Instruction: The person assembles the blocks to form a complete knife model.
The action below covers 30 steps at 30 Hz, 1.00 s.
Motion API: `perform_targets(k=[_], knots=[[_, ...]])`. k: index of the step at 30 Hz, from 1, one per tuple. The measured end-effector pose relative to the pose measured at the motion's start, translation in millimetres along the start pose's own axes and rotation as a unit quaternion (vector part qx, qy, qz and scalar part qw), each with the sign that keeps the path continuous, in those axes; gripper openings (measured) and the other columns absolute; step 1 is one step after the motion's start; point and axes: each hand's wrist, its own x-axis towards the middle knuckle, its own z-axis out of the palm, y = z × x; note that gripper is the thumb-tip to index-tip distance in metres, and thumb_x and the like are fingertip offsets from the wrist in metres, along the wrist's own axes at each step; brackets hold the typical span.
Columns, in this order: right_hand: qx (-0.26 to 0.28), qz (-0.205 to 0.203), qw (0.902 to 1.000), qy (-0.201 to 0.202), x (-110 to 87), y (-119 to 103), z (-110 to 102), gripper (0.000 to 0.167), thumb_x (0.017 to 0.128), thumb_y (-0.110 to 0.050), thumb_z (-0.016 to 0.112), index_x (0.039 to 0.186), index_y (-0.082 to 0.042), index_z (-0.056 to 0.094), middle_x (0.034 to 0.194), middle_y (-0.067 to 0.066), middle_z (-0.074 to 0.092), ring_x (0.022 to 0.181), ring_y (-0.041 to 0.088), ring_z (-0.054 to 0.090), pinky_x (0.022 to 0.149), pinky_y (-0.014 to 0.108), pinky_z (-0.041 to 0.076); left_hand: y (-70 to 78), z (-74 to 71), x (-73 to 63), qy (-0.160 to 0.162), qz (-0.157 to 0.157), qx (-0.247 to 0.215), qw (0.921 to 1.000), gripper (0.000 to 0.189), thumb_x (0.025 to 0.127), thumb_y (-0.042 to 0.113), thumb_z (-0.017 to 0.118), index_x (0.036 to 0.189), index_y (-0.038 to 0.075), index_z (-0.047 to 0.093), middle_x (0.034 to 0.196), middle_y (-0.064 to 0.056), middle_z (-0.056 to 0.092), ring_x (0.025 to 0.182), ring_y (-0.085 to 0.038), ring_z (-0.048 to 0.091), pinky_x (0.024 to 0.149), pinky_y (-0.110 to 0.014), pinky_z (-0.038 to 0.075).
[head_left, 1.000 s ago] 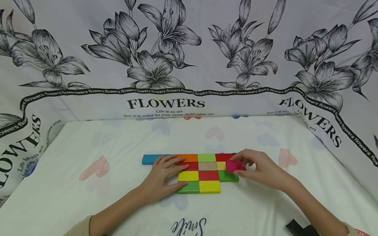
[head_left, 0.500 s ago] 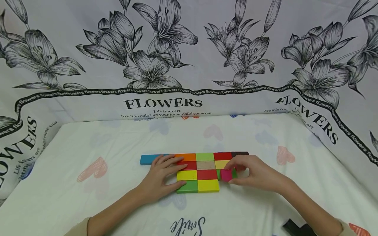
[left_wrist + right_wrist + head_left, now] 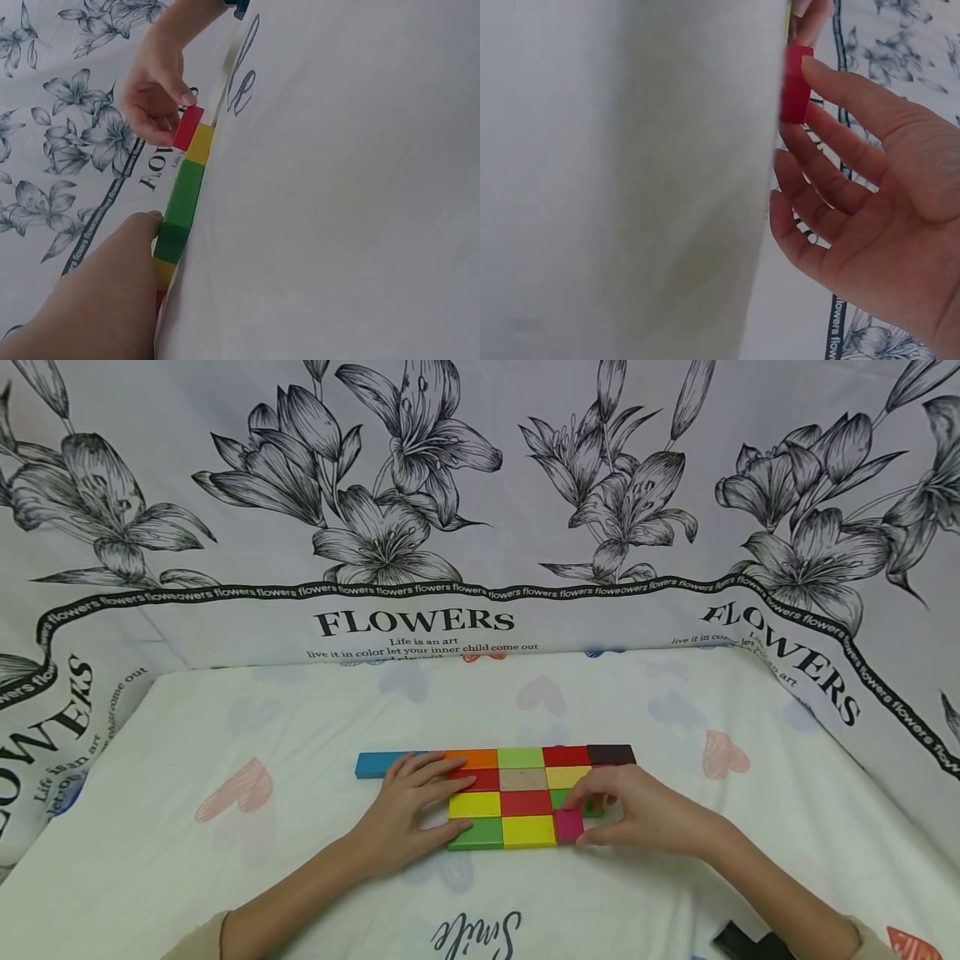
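Note:
In the head view, flat coloured blocks lie edge to edge in rows. My right hand pinches a pink block between thumb and fingers, at the right end of the front row against a yellow block. The right wrist view shows that pink block at the fingertips, the other fingers loosely bent. My left hand rests along the left side of the rows. Its fingers lie over the orange block and a red block, and its thumb touches a green block.
A blue block sticks out left of the back row, and a dark block ends that row on the right. A black object lies near the right forearm. Flower-printed cloth stands up behind the heart-patterned sheet.
My right hand has brought the pink block toward me and slightly left, from above the second row to the end of the front row. The left hand stays on the blocks.

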Motion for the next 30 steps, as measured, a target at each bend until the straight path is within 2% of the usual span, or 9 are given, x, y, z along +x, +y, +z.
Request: perform_targets(k=[6, 12, 21, 30], knots=[[-0.01, -0.006, 0.9999, 0.005, -1.2, 0.1, -1.1, 0.026, 0.088, -0.028, 0.088, 0.111, -0.025, 0.078, 0.105, -0.015, 0.072, 0.095, 0.009, 0.064, 0.084, 0.026, 0.058, 0.6, 0.1, 0.1, -0.001, -0.001, -0.001, 1.0, 0.052, 0.09, 0.036, 0.084, 0.138, 0.02, 0.072, 0.154, 0.0, 0.058, 0.15, -0.033, 0.041, 0.122, -0.066, 0.019], [-0.004, 0.0, 1.0, -0.004, 1.8, 0.2, 1.0, 0.026, 0.087, -0.029, 0.089, 0.111, -0.022, 0.078, 0.105, -0.012, 0.069, 0.096, 0.009, 0.062, 0.083, 0.025, 0.057, -0.1, 0.2, -0.1, -0.001, 0.002, 0.002, 1.0, 0.053, 0.09, 0.035, 0.083, 0.139, 0.02, 0.072, 0.155, 0.0, 0.058, 0.15, -0.033, 0.041, 0.122, -0.066, 0.02], [-0.004, 0.0, 0.9999, -0.011, 3.6, 1.5, 3.6, 0.027, 0.086, -0.028, 0.09, 0.108, -0.02, 0.076, 0.088, -0.012, 0.064, 0.085, 0.007, 0.059, 0.073, 0.024, 0.053, -0.7, -0.1, 0.3, -0.003, 0.003, 0.0, 1.0, 0.053, 0.09, 0.036, 0.083, 0.14, 0.02, 0.071, 0.156, 0.0, 0.057, 0.15, -0.032, 0.04, 0.122, -0.066, 0.018], [-0.01, -0.002, 0.9998, -0.017, 4.8, 5.7, 5.7, 0.028, 0.086, -0.025, 0.09, 0.108, -0.021, 0.073, 0.083, -0.014, 0.064, 0.08, 0.006, 0.058, 0.07, 0.024, 0.052, -0.4, 0.3, 0.9, 0.0, 0.002, 0.002, 1.0, 0.053, 0.09, 0.036, 0.083, 0.139, 0.02, 0.072, 0.155, 0.0, 0.058, 0.15, -0.032, 0.04, 0.122, -0.066, 0.019]])
